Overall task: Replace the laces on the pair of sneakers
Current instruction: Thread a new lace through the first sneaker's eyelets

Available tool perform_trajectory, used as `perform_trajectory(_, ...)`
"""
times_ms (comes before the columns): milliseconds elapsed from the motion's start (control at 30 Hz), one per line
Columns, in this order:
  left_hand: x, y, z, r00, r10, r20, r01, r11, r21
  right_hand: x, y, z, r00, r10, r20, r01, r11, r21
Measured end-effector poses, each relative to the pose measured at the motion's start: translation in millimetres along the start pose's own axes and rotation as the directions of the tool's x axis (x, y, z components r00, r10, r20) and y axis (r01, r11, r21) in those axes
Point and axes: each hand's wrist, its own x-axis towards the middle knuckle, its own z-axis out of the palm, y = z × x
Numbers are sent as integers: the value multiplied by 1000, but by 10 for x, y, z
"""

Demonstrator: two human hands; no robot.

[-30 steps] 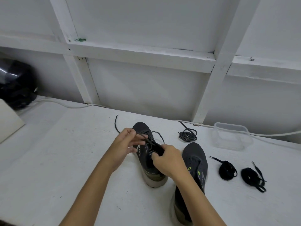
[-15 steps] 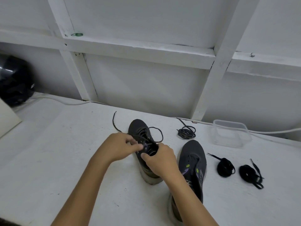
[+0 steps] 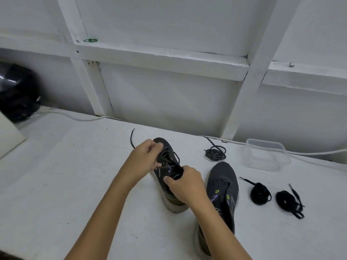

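Note:
Two dark grey sneakers stand on the white table. The left sneaker (image 3: 165,177) still carries a thin dark lace (image 3: 169,158), whose loose end (image 3: 132,137) trails on the table behind it. My left hand (image 3: 144,158) pinches that lace over the eyelets. My right hand (image 3: 185,182) grips the sneaker's collar near the heel. The right sneaker (image 3: 223,186) has no lace and lies beside my right forearm. A coiled grey lace (image 3: 215,153) sits behind it. Two bundled black laces (image 3: 260,193) (image 3: 288,201) lie at the right.
A clear plastic container (image 3: 266,154) stands near the wall at the right. A white cable (image 3: 75,117) runs along the table's back edge. A black helmet (image 3: 17,92) and a pale board (image 3: 9,137) sit at the far left.
My left hand has pulled the lace slightly and shifted over the eyelets. My right hand slid back toward the sneaker's heel. The camera view shifted a little.

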Motion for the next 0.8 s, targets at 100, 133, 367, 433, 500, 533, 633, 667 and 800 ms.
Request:
perform_trajectory(100, -15, -43, 30, 996, 57, 62, -80, 867, 492, -5, -3, 3, 1000, 1, -2, -1, 1000, 4)
perform_trajectory(133, -13, -45, 38, 992, 39, 123, -104, 802, 588, -6, -1, 3, 1000, 1, -5, -1, 1000, 8)
perform_trajectory(367, -11, 114, -115, 921, 100, 376, -7, 971, -240, -15, 5, -26, 999, 42, 24, -44, 998, 45)
perform_trajectory(433, -4, 61, -120, 944, 83, 318, 12, 958, -286, -36, -5, -43, 998, 48, 44, -50, 997, 56)
perform_trajectory(500, 3, 6, -113, 955, 55, 293, 13, 974, -227, -27, -6, -67, 997, 41, 70, -46, 997, 60)
perform_trajectory(533, -3, -5, -115, 955, 40, 295, 19, 980, -197, -20, -9, -101, 995, 37, 89, -43, 997, 68)
perform_trajectory(633, -49, -21, -158, 951, 16, 308, 22, 993, -118, 15, -11, -280, 987, -23, 160, 3, 992, 123)
perform_trajectory(667, -72, -31, -173, 946, 13, 324, 11, 997, -72, 31, -8, -342, 983, -77, 168, 55, 989, 137)
perform_trajectory(800, -183, -57, -132, 884, 50, 466, -64, 998, 15, 143, -18, -511, 924, -364, 117, 353, 930, 104)
